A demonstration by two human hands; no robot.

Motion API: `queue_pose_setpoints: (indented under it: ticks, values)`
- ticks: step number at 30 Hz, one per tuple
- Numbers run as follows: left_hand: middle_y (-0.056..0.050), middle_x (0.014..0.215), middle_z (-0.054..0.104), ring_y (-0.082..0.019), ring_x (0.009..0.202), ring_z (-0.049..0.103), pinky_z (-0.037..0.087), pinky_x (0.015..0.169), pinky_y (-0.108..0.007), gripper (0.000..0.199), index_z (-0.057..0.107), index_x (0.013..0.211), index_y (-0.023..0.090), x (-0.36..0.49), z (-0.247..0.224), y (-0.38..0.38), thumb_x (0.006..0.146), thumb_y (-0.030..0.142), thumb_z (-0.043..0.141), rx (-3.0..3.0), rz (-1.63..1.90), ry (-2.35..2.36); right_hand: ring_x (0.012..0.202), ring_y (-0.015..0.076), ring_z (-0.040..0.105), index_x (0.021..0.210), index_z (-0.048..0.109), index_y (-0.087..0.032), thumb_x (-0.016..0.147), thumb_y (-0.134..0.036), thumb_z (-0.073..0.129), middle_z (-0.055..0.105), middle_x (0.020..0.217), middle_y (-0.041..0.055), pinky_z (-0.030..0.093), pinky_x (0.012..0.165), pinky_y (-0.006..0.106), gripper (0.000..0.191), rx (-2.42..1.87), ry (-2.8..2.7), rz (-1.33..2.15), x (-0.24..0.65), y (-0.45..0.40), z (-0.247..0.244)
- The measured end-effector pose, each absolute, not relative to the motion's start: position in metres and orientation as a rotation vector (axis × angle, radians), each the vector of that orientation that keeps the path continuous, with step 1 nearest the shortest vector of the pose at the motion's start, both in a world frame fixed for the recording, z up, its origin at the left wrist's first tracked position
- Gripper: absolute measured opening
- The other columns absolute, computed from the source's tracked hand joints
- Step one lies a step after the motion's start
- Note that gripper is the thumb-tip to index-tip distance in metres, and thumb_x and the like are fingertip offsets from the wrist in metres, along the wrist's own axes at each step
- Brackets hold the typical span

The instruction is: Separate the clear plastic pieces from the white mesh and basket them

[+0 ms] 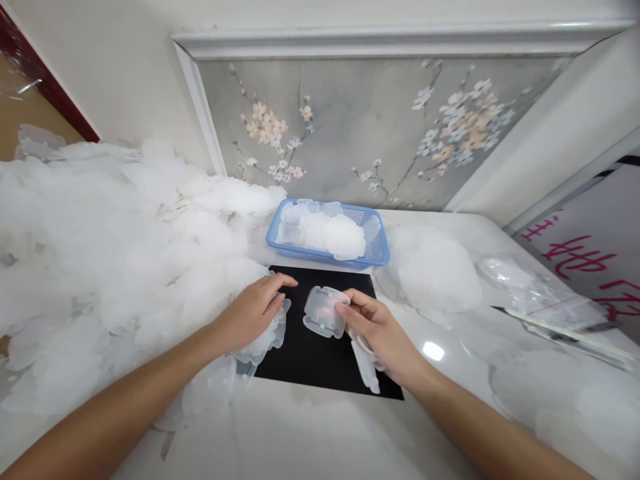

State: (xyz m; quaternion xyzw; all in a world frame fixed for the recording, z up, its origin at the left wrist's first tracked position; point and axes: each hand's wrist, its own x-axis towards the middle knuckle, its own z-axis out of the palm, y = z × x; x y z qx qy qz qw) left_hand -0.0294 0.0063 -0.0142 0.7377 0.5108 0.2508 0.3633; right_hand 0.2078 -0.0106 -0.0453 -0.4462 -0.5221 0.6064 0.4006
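My right hand point(373, 327) pinches a translucent, flat plastic piece point(325, 312) between thumb and fingers, above a black mat point(310, 360). More translucent pieces point(367, 363) hang below the palm of that hand, apparently held by its other fingers. My left hand point(257, 307) is at the mat's left edge, thumb and index finger apart, resting over or just above a few similar pieces point(280, 328). Whether its hidden fingers touch them cannot be made out. Behind the mat stands a blue basket point(325, 255) with several such pieces in it.
A large heap of translucent pieces point(100, 267) covers the left of the white table point(300, 440). Smaller piles point(435, 267) lie on the right, near a clear plastic bag point(550, 303) and a thin pointed tool point(565, 333). A framed floral panel point(350, 133) stands behind.
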Motion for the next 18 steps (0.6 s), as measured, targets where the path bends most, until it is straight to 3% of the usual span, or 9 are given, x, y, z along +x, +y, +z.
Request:
queue_pose_setpoints:
  ticks: [4,9,11,13,15,18]
  values:
    - [-0.009,0.123,0.069,-0.030,0.119,0.061,0.045,0.106,-0.049,0.023,0.069,0.107,0.022,-0.030,-0.010,0.007,0.093,0.026,0.051,2.077,0.538,1.347,0.044,0.0062,0.022,0.100,0.065,-0.020,0.078,-0.058,0.074,0.037,0.052,-0.0092,0.013,0.042,0.021,0.045,-1.048,-1.186,1.713,0.214,-0.005,-0.047]
    - [-0.006,0.096,0.073,-0.022,0.084,0.071,0.057,0.075,-0.036,0.031,0.062,0.117,0.023,-0.015,-0.001,-0.008,0.099,0.043,0.047,1.602,0.577,1.219,0.041,0.0056,0.026,0.092,0.065,-0.021,0.079,-0.054,0.075,0.048,0.053,-0.0073,0.017,0.040,0.021,0.037,-1.060,-1.162,1.599,0.213,-0.005,-0.050]
    - [-0.005,0.092,0.073,-0.021,0.080,0.073,0.058,0.075,-0.036,0.036,0.056,0.123,0.023,-0.010,-0.001,-0.013,0.098,0.048,0.049,1.346,0.594,1.108,0.044,0.0077,0.041,0.082,0.065,-0.021,0.080,-0.049,0.075,0.065,0.066,-0.0004,0.028,0.041,0.022,0.030,-1.035,-1.218,1.500,0.212,-0.007,-0.051]
    - [-0.005,0.094,0.073,-0.020,0.086,0.074,0.057,0.085,-0.038,0.034,0.056,0.122,0.022,-0.008,-0.004,-0.015,0.097,0.046,0.053,1.213,0.628,1.034,0.056,0.0129,0.059,0.078,0.068,-0.022,0.083,-0.042,0.072,0.076,0.094,0.0073,0.040,0.046,0.025,0.022,-0.979,-1.347,1.403,0.212,-0.011,-0.051]
    - [-0.004,0.097,0.072,-0.018,0.092,0.072,0.055,0.093,-0.037,0.028,0.058,0.119,0.023,-0.007,-0.007,-0.015,0.096,0.038,0.058,1.182,0.694,0.999,0.077,0.0204,0.070,0.077,0.073,-0.023,0.087,-0.034,0.067,0.073,0.118,0.0097,0.049,0.055,0.030,0.015,-0.933,-1.505,1.294,0.213,-0.014,-0.052]
    - [0.000,0.095,0.070,-0.017,0.091,0.070,0.056,0.092,-0.036,0.029,0.057,0.119,0.025,-0.007,-0.010,-0.013,0.092,0.027,0.063,1.175,0.767,0.987,0.106,0.0289,0.070,0.077,0.077,-0.025,0.089,-0.023,0.060,0.068,0.130,0.0087,0.056,0.066,0.035,0.021,-0.925,-1.653,1.125,0.214,-0.017,-0.052]
